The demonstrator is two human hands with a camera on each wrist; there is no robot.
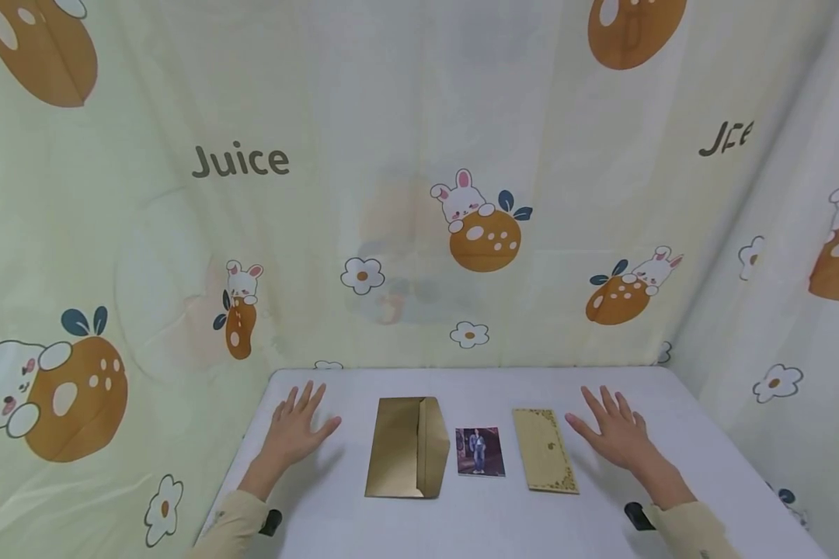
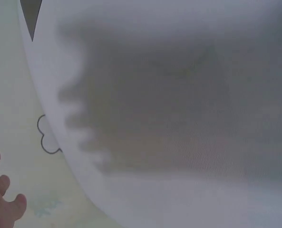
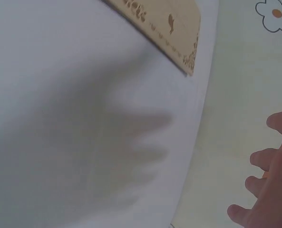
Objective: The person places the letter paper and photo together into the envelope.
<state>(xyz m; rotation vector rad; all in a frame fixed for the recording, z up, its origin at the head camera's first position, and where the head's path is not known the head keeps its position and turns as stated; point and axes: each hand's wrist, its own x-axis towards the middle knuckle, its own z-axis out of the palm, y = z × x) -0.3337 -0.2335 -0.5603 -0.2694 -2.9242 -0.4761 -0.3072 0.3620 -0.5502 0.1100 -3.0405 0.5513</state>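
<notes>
Both hands hover over the white table with fingers spread, holding nothing. My left hand [image 1: 296, 427] is left of a gold envelope [image 1: 395, 446], whose flap on the right side stands unfolded. In the middle lies a small photo [image 1: 480, 451] of a standing person. To its right is a pale gold card [image 1: 545, 450] with ornate cut-out corners, its lower edge turned slightly right. My right hand [image 1: 615, 431] is just right of that card, apart from it. In the right wrist view, part of the card [image 3: 164, 28] shows at the top, with fingertips [image 3: 262, 159] at the right edge.
The white table [image 1: 475, 528] has rounded far corners. A curtain [image 1: 363, 116] printed with rabbits, oranges and flowers hangs behind it and along both sides. Dark straps [image 1: 271, 522] are at the wrists. Shadows of the hands fall on the tabletop.
</notes>
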